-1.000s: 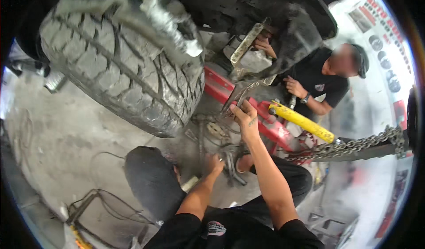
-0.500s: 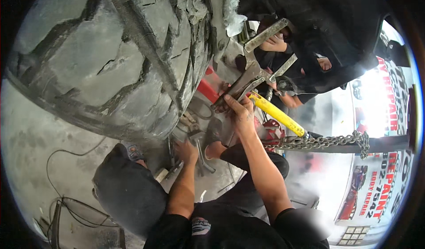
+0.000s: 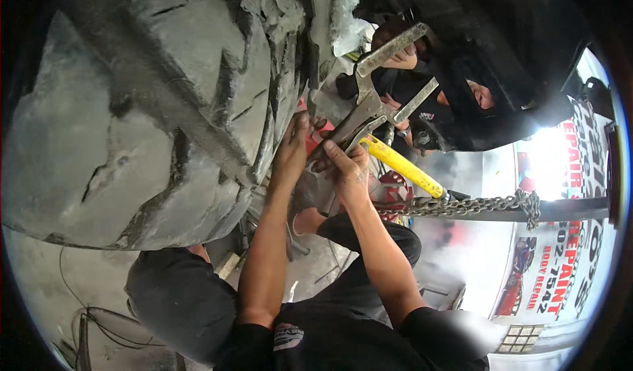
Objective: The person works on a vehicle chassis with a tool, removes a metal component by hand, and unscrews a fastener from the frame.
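Note:
My right hand (image 3: pixel 351 173) grips the handles of metal locking pliers (image 3: pixel 361 109) with two long flat jaws. The jaws stand apart, pointing up and right, with nothing seen between them. My left hand (image 3: pixel 289 156) is raised beside the handle end, between the tyre and the pliers. Its fingers point upward and are partly hidden; I cannot tell whether they grip anything. A large worn tyre (image 3: pixel 158 107) with deep tread fills the upper left, close to my left forearm. Behind the pliers a red metal part (image 3: pixel 316 140) shows.
A yellow cylinder (image 3: pixel 405 166) slopes right below the pliers. A chain (image 3: pixel 455 206) wraps a horizontal dark bar. Another person's hand (image 3: pixel 402 58) is beyond the jaws, under dark vehicle parts (image 3: pixel 475 48). Cables (image 3: pixel 109 325) lie on the floor at left; printed banners (image 3: pixel 547 265) hang at right.
My left hand has come up from the tools near the floor to the pliers' handle end. My right hand still holds the pliers. The tyre now fills more of the view.

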The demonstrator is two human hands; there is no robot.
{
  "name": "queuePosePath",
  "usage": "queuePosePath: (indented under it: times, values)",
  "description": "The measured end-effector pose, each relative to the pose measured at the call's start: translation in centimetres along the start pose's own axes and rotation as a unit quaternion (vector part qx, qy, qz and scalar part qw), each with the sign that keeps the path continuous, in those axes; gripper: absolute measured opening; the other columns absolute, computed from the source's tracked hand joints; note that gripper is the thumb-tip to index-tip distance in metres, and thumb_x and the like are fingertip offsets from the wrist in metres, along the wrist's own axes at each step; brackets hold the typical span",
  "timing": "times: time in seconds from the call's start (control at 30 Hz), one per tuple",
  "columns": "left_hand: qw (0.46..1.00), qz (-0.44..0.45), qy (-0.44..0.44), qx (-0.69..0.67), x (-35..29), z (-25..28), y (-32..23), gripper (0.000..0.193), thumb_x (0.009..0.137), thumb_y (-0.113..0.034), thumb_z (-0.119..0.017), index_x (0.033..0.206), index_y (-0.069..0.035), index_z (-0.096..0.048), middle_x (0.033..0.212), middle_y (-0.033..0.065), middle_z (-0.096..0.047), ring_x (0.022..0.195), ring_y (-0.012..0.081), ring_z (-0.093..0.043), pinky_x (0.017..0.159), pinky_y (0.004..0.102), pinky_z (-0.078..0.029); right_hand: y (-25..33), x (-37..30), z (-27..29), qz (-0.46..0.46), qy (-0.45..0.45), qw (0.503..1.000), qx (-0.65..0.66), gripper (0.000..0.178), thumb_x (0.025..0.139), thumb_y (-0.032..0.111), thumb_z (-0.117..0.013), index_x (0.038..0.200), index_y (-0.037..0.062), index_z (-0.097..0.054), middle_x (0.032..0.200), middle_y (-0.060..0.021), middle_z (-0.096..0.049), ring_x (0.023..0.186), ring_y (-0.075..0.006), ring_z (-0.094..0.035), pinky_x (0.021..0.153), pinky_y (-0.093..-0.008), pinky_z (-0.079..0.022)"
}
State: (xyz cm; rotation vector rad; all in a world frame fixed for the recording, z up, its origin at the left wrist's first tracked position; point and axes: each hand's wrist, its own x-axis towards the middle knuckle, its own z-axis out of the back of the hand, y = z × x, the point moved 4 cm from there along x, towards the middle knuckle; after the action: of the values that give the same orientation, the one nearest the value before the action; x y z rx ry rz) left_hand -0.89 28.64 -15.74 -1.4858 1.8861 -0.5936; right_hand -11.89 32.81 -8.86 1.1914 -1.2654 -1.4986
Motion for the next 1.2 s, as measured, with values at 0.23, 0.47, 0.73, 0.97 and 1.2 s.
queuePosePath:
  times: [0.23, 0.47, 0.73, 0.97, 1.2]
  values:
    - [0.935, -0.329, -0.001, 0.129, 2.3, -7.4, -9.4, 0.046, 0.107, -0.034, -0.046, 0.134, 0.002, -0.054, 0.122, 0.0177, -0.065, 0.112, 0.0271, -0.064, 0.095, 0.0371, -0.049, -0.1, -0.1, 0.3, 0.013, 0.03, 0.999, -0.024, 0.018, 0.093, 0.009, -0.068, 0.108, -0.0007, -0.068, 0.093, -0.0048, -0.072, 0.08, -0.0139, -0.066, 0.072, -0.0281, -0.053]
    - [0.873, -0.049, 0.359, -0.327, 11.1, -11.6, -11.0, 0.042, 0.105, -0.025, -0.045, 0.132, 0.005, -0.057, 0.122, 0.0196, -0.068, 0.109, 0.0317, -0.069, 0.099, 0.0445, -0.055, 0.8, -2.1, 0.1, -0.027, 0.022, 0.999, -0.01, 0.025, 0.094, 0.008, -0.065, 0.117, -0.003, -0.065, 0.107, -0.0071, -0.071, 0.094, -0.0141, -0.064, 0.085, -0.03, -0.05]
    - [0.9, -0.264, 0.336, -0.087, 15.7, -14.8, -10.4, 0.022, 0.097, -0.015, -0.066, 0.114, -0.001, -0.069, 0.098, 0.0047, -0.069, 0.088, 0.0119, -0.066, 0.09, 0.0274, -0.055, 0.8, -1.5, 0.8, -0.051, 0.027, 0.997, -0.06, 0.021, 0.095, 0.007, -0.062, 0.114, -0.0031, -0.066, 0.11, -0.0085, -0.071, 0.098, -0.0148, -0.064, 0.091, -0.0298, -0.047]
    - [0.826, -0.525, 0.173, 0.11, 15.8, -16.1, -10.4, 0.033, 0.084, -0.017, -0.078, 0.113, -0.003, -0.069, 0.104, 0.0108, -0.071, 0.097, 0.0214, -0.068, 0.087, 0.0354, -0.054, 0.9, -1.6, 0.0, -0.058, -0.011, 0.998, -0.007, 0.015, 0.094, 0.011, -0.064, 0.106, 0.0021, -0.069, 0.093, -0.0046, -0.072, 0.075, -0.0112, -0.065, 0.067, -0.0255, -0.049]
    - [0.816, -0.545, 0.18, 0.066, 18.2, -16.9, -9.9, 0.053, 0.066, -0.03, -0.093, 0.104, -0.005, -0.066, 0.095, 0.01, -0.069, 0.094, 0.0238, -0.067, 0.084, 0.0374, -0.051, 0.7, -0.9, 0.2, -0.052, 0.026, 0.997, -0.046, 0.018, 0.097, 0.011, -0.065, 0.11, -0.0022, -0.067, 0.098, -0.0047, -0.071, 0.085, -0.0123, -0.065, 0.077, -0.0269, -0.05]
